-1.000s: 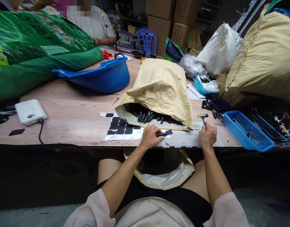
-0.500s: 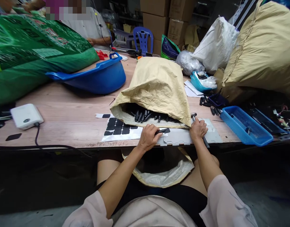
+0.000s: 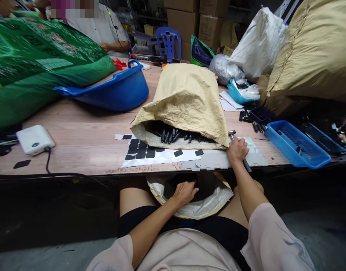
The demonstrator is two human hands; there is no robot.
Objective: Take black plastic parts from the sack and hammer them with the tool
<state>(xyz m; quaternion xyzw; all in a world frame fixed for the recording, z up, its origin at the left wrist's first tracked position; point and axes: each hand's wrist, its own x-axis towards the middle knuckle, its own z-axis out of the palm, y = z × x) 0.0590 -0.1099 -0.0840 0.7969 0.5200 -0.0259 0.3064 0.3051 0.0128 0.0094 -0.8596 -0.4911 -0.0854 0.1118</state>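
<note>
My left hand (image 3: 185, 192) is over the mouth of a lined sack (image 3: 206, 210) between my knees. Its thumb and index finger are apart, with nothing visible between them. My right hand (image 3: 237, 150) grips a small hammer (image 3: 247, 165) at the table's front edge; the metal head points away from me. In front of it lies a tan sack (image 3: 192, 86), its mouth towards me, with several black pen-like parts (image 3: 169, 134) inside. Under its lip is a white sheet (image 3: 161, 158) bearing rounded black patches (image 3: 141, 149), beside a grey board (image 3: 212, 162).
A blue basin (image 3: 119, 90) and a green sack (image 3: 48, 71) stand at left, near a white box (image 3: 35, 139) with a cable. To the right are a blue basket (image 3: 297, 146), a teal tray (image 3: 240, 94) and a large tan sack (image 3: 314, 52). Another person (image 3: 96, 30) sits across the table.
My left hand has moved from the table edge down to the lap sack's mouth. The black part it held is no longer visible in it. My right hand keeps hold of the hammer.
</note>
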